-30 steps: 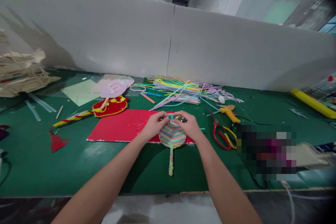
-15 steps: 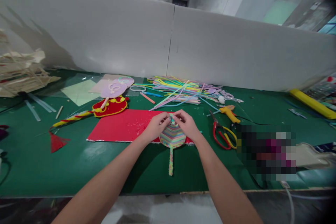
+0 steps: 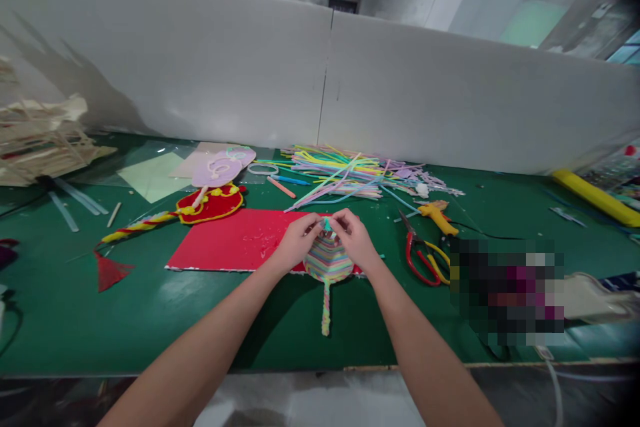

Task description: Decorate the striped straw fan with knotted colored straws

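Note:
A small round fan (image 3: 329,261) made of striped pastel pipe cleaners lies before me, its twisted handle (image 3: 326,310) pointing towards me. At the fan's top edge, a short teal pipe cleaner piece (image 3: 327,224) shows between my fingertips. My left hand (image 3: 299,238) pinches it from the left, fingers closed. My right hand (image 3: 354,238) does the same from the right, thumb and fingers pressed together. Both hands partly cover the upper part of the fan. Beneath the fan is a red board (image 3: 225,240).
Loose pastel pipe cleaners (image 3: 340,170) lie in a pile behind the board. On the right are red-and-yellow-handled scissors (image 3: 423,260) and a yellow glue gun (image 3: 439,219). A red fan with a tassel (image 3: 210,205) and a lilac fan (image 3: 220,167) lie left. A white partition (image 3: 200,60) stands behind.
The fingertips have shifted slightly, and more of the teal pipe cleaner piece shows between them. The fan and the things around it stay in place.

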`<state>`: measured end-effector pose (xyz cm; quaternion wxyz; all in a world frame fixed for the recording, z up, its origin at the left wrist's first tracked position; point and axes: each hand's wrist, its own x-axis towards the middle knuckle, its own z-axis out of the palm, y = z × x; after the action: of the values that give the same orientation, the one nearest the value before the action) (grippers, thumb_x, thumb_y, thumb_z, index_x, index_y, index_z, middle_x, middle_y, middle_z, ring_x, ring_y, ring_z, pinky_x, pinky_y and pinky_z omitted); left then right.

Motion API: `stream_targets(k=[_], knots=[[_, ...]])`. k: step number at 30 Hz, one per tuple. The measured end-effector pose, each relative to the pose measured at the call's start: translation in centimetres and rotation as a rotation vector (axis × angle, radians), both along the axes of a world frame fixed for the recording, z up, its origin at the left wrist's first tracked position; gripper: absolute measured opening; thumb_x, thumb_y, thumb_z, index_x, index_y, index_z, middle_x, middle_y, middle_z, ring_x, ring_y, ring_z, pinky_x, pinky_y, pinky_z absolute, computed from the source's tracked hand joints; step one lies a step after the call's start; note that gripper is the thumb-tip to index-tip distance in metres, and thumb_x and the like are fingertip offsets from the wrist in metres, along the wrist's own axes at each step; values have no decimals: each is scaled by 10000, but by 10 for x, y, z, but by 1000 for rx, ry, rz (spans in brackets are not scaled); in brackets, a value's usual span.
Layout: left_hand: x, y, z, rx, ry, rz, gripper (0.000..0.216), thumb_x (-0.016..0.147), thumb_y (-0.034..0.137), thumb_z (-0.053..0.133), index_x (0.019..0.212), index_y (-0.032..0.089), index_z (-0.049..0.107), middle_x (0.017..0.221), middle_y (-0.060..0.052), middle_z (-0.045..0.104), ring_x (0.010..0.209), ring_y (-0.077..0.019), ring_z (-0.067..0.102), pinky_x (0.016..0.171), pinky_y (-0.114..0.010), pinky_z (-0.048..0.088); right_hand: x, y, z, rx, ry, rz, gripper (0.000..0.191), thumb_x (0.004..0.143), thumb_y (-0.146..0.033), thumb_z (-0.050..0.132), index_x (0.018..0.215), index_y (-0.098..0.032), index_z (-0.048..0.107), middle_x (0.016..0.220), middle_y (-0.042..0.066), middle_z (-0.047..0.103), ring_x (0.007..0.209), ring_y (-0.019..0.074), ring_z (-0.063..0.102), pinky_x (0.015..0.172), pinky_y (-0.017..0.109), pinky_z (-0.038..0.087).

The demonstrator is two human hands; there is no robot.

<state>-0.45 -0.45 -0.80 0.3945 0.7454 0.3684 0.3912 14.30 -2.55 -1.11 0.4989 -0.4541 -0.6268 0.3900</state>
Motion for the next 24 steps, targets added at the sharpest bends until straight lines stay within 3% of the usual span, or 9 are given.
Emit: stream_targets(k=[12, 24], knots=[[2, -2, 1, 29, -10, 37, 186, 834, 263, 400, 714, 159, 496, 676, 9, 522, 660, -111, 493, 618, -206, 376, -2, 2, -5, -26, 92, -9, 188, 794, -400, 489, 793, -216, 449, 702, -15, 471, 582, 119, 509, 437, 229, 459], [-6, 2, 7, -66, -3, -131, 210, 815, 307, 424, 696, 148, 494, 675, 8, 506, 660, -115, 482, 620, -217, 390, 3, 1, 2, 18, 6, -15, 202, 785, -403, 493, 770, -202, 508, 667, -18, 501, 614, 119, 510, 535, 232, 454]])
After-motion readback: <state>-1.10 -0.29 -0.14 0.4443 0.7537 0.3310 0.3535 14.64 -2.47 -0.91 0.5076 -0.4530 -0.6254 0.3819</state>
